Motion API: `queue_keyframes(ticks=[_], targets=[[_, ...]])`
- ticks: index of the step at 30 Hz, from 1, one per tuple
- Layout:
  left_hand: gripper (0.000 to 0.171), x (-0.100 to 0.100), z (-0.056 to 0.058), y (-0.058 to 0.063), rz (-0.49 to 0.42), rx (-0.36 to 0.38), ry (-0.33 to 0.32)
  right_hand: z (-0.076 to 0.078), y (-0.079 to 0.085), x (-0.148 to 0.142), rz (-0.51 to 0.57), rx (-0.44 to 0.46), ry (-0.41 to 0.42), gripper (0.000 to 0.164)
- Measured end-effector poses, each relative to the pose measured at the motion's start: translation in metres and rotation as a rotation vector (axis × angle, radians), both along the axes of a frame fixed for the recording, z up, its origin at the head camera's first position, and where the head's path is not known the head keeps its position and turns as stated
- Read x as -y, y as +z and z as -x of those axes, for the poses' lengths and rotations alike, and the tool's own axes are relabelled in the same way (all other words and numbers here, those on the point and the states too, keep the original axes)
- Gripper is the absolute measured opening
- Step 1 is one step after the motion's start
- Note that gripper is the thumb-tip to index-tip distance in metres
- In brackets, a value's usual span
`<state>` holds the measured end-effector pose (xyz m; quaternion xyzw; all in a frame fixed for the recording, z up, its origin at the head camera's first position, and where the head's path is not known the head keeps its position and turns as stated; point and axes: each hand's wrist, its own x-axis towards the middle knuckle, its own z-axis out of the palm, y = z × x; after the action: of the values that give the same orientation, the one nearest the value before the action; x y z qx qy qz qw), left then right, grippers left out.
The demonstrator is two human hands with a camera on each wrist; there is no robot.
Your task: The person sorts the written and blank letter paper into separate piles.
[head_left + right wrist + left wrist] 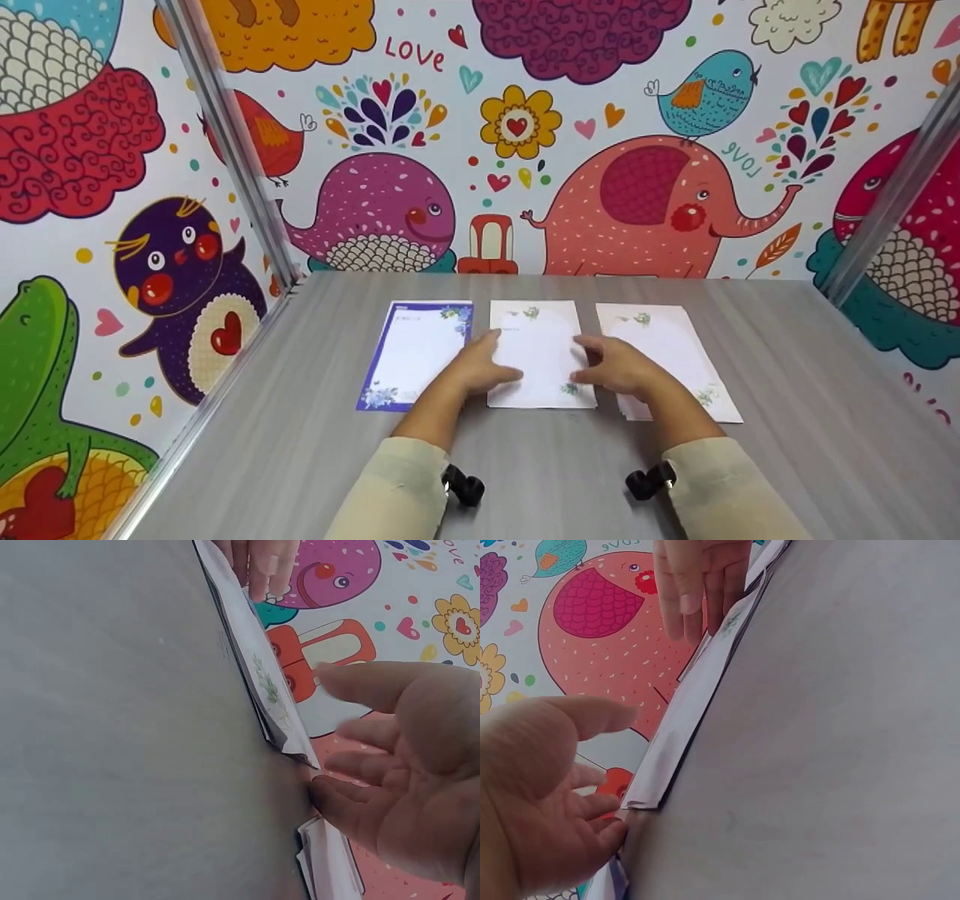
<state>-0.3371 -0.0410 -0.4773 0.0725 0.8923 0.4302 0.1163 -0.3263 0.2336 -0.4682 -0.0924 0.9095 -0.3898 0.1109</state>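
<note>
Three stacks of printed stationery paper lie in a row. The middle stack (pixel 536 356), white with small green sprigs, sits between the two hands. My left hand (pixel 478 367) is at its left edge, thumb and fingers spread and relaxed. At its right edge my right hand (pixel 616 367) mirrors this, its fingers partly over the gap beside the right stack (pixel 697 360). In the left wrist view, the left hand (pixel 555 787) has its fingertips close by the end of the stack (pixel 671 727). The right wrist view shows the right hand (pixel 405 765) holding nothing, near the stack's lifted corner (pixel 289 746).
The purple-bordered stack (pixel 420 352) with blue flowers lies to the left, partly behind the left forearm. All rest on a grey wood-grain table (pixel 300 435). Cartoon-printed panels (pixel 495 150) stand behind and at both sides, joined by metal posts (pixel 232 135).
</note>
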Motion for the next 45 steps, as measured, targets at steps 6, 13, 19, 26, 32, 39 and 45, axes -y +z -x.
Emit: queue_keyframes(ticks=[6,13,19,26,32,39,45], targets=[[0.092,-0.003,-0.006,0.0,0.197,-0.069,-0.13,-0.003,-0.001,0.004,-0.2,-0.028,0.092,0.076],[0.081,-0.006,-0.007,0.001,0.253,-0.089,-0.127,-0.005,0.001,0.008,-0.289,-0.055,0.081,0.066],[0.073,-0.007,-0.007,0.003,0.274,-0.092,-0.119,-0.005,0.0,0.008,-0.277,-0.099,0.053,0.056],[0.07,-0.008,-0.008,0.007,0.339,-0.108,-0.102,-0.005,0.002,0.01,-0.258,-0.118,0.031,0.051],[0.068,-0.007,-0.006,0.008,0.284,-0.065,-0.055,-0.004,0.003,0.013,-0.237,-0.126,0.003,0.042],[0.063,-0.008,-0.005,0.008,0.239,-0.093,-0.02,-0.002,0.003,0.013,-0.197,-0.155,-0.033,0.037],[0.044,-0.013,-0.002,0.006,0.182,-0.164,0.081,-0.001,0.006,0.014,-0.096,-0.116,-0.199,0.049]])
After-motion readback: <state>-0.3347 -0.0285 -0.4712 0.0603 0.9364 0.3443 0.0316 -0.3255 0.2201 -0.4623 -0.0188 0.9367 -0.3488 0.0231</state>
